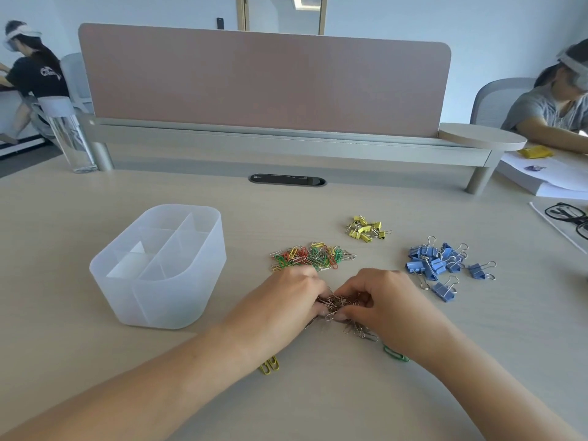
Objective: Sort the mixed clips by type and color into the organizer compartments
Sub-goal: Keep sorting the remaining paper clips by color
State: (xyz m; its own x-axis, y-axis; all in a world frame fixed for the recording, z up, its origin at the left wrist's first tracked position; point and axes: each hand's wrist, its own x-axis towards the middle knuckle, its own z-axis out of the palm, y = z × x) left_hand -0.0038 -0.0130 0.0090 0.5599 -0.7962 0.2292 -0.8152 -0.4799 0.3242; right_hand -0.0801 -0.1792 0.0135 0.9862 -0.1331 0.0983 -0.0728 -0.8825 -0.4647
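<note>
Left hand (296, 294) and right hand (381, 297) pinch a heap of silver paper clips (337, 302) on the tabletop (318, 393). Colored paper clips (313, 257) lie just beyond.

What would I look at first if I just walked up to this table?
The left hand and right hand meet at the middle of the table, pinching a heap of silver paper clips. Bright piles lie behind them: coloured paper clips, blue binder clips to the right. A frosted organizer stands on the left.
</note>
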